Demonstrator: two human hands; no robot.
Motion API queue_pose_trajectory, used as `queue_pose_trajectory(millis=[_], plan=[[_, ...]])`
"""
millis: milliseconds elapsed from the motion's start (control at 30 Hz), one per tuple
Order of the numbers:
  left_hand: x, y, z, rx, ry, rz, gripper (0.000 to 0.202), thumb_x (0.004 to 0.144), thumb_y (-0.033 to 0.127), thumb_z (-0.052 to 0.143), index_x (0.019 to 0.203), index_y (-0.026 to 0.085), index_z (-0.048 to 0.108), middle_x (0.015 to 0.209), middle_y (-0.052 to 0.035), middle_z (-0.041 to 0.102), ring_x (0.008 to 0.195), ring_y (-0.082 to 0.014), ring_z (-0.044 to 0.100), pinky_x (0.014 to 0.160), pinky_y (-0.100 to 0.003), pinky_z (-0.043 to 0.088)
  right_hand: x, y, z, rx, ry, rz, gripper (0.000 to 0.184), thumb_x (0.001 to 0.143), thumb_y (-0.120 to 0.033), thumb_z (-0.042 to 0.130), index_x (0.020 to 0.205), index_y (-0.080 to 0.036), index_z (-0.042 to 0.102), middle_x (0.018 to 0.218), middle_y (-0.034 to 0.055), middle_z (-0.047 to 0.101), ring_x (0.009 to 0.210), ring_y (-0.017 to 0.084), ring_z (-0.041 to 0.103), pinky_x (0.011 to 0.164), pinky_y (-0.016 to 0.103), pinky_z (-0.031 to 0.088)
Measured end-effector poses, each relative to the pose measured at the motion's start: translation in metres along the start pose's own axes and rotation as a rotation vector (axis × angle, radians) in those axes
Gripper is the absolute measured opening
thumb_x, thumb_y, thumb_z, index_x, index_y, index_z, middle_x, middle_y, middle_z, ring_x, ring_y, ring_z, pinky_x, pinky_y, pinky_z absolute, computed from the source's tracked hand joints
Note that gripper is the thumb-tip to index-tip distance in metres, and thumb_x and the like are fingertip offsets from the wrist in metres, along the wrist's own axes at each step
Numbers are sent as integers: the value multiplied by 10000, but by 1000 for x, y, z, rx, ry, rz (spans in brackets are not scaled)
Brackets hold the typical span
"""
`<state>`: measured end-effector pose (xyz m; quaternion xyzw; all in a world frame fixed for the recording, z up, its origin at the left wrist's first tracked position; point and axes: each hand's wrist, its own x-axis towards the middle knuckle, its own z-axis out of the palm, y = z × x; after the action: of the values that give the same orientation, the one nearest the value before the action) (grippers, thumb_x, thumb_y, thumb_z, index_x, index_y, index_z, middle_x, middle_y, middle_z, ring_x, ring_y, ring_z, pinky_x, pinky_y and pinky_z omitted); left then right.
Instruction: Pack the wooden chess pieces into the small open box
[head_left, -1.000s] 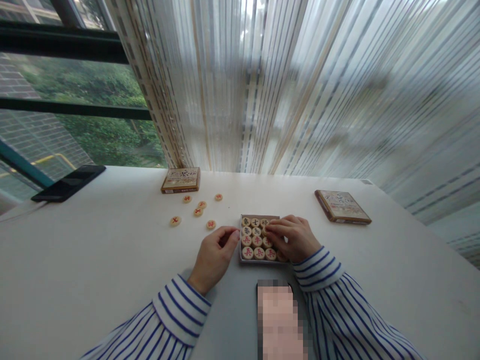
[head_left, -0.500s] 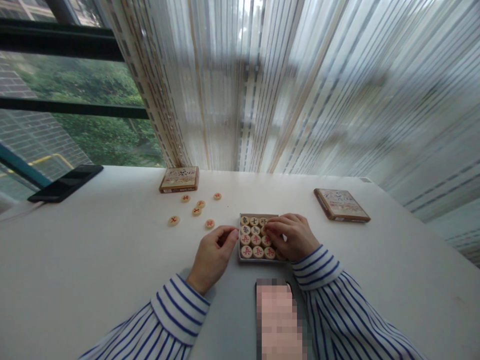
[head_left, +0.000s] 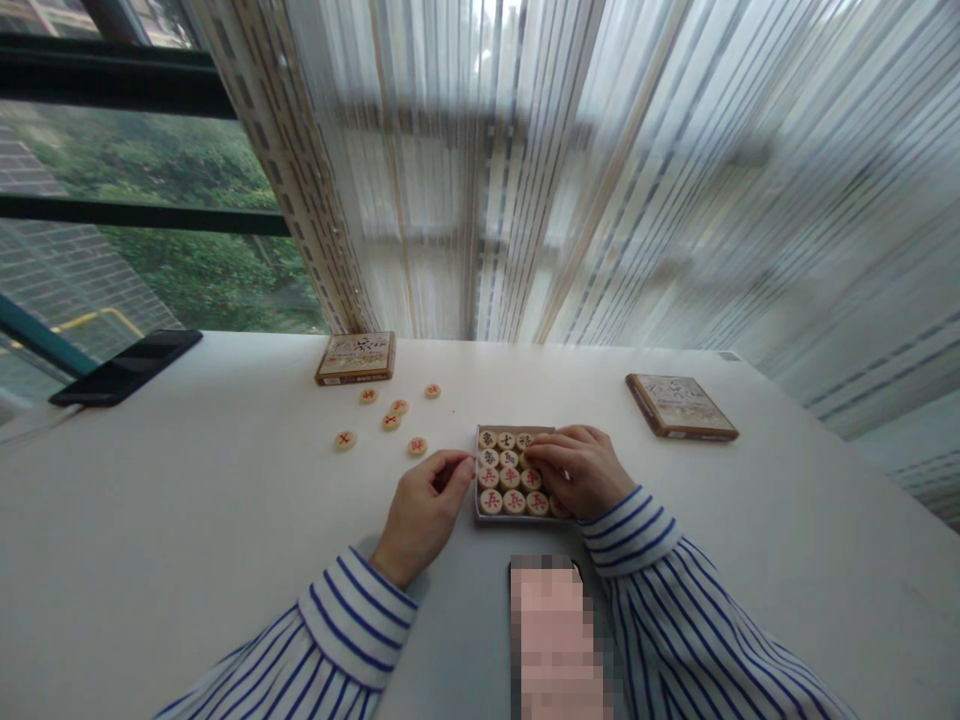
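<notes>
A shallow open box (head_left: 517, 519) holds rows of round Chinese chess pieces (head_left: 513, 502) with red or black characters. At its left wall, my left hand (head_left: 426, 508) has thumb and forefinger closed on the rim. My right hand (head_left: 583, 468) reaches over the right side, its fingertips pinching a chess piece (head_left: 527, 458) within the rows. That hand hides most of the right-hand column. Left of the box, several loose red-marked pieces (head_left: 417, 446) lie on the white table (head_left: 247, 520).
A flat printed box (head_left: 355, 357) lies at the back left, and a similar box (head_left: 682, 405) at the back right. A black phone (head_left: 127, 368) with a cable rests at the far left. Another phone (head_left: 555, 630), its screen blurred out, lies in front of the open box. Curtains (head_left: 525, 200) hang behind.
The whole view has shifted slightly. Both hands keep almost the same place at the box; the right fingertips stay on the piece among the rows.
</notes>
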<state>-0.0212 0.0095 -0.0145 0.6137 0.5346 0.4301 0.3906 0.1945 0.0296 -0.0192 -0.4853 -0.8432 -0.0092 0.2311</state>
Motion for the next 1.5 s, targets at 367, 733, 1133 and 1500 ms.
queue_pose_trajectory(millis=[367,733,1133,1500], plan=[[0,-1,1,-4,2,6,256,779,362,511,817,145,643,715,-16,667,625,-133,579,590,-240,462,-4,3,-13,-68,31,47,229,817,-233,491,985,-256,644,953,33,695,884,190,574,829,377,302],[-1,-1,0,21,2,14,261,784,358,503,831,146,648,716,-21,671,618,-135,575,585,-243,460,-6,7,-13,-111,22,64,206,794,-227,502,928,-253,656,926,31,700,861,191,579,813,374,314],[-5,2,-3,195,57,175,215,789,326,497,753,162,631,693,-15,630,581,-117,531,547,-226,431,-4,0,-12,-116,197,0,195,788,-173,489,888,-209,652,826,28,698,778,173,601,761,326,365],[-27,-3,-32,265,149,132,209,776,313,496,825,172,643,729,-25,641,605,-134,566,553,-243,458,14,-22,-17,104,174,-13,219,793,-180,452,871,-178,656,788,70,697,747,188,617,696,322,470]])
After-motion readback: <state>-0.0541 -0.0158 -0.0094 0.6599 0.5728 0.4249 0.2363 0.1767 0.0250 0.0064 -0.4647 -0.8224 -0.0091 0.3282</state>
